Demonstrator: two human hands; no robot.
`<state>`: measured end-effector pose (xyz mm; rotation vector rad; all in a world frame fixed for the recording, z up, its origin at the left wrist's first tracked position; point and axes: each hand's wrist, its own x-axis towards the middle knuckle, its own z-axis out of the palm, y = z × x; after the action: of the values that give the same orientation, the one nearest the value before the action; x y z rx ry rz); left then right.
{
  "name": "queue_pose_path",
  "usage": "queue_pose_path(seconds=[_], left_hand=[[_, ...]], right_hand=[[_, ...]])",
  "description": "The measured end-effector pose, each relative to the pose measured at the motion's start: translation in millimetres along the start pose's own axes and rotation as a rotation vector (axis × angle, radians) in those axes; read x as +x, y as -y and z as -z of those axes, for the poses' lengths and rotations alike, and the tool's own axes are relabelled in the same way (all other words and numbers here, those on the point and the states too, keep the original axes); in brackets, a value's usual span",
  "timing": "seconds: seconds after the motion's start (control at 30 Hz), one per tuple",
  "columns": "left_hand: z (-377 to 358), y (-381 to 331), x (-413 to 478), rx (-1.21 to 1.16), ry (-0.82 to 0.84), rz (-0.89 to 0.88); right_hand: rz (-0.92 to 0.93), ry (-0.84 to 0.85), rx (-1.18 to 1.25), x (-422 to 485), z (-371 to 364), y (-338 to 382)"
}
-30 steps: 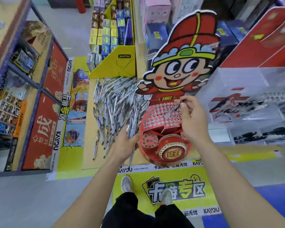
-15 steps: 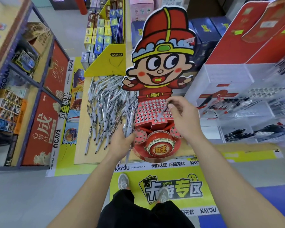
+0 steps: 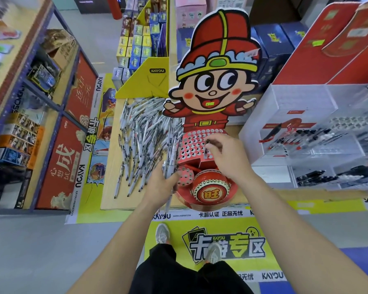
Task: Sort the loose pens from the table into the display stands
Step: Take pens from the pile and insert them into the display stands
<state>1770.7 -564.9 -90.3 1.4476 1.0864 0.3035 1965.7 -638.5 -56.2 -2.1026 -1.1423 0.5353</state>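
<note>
A heap of loose white pens [image 3: 142, 136] lies on the wooden table [image 3: 108, 194]. To its right stands a red cartoon-figure display stand [image 3: 212, 85] with a perforated red panel of holes [image 3: 194, 143] and a drum base [image 3: 210, 190]. My left hand [image 3: 160, 186] grips a bundle of pens [image 3: 170, 164] just left of the stand. My right hand [image 3: 225, 154] pinches one pen [image 3: 206, 146] with a dark tip, held over the holes of the panel.
A clear acrylic pen display [image 3: 310, 141] with black and red pens stands at the right. A yellow card display box [image 3: 145, 79] sits behind the pen heap. Blue metal shelving [image 3: 45, 115] lines the left aisle. My shoes [image 3: 163, 233] stand on a yellow floor sticker.
The pen in my right hand has tilted more upright and dropped toward the holed panel. My left hand keeps its bundle. The view has shifted slightly.
</note>
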Motion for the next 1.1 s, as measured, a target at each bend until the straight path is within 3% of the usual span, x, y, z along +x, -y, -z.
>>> queue_pose_path(seconds=[0.6, 1.1], left_hand=[[9, 0, -1, -0.094, 0.031, 0.011], [-4, -34, -8, -0.080, 0.174, -0.129]], right_hand=[[0.007, 0.064, -0.094, 2, 7, 0], [-0.100, 0.008, 0.216, 12, 10, 44]])
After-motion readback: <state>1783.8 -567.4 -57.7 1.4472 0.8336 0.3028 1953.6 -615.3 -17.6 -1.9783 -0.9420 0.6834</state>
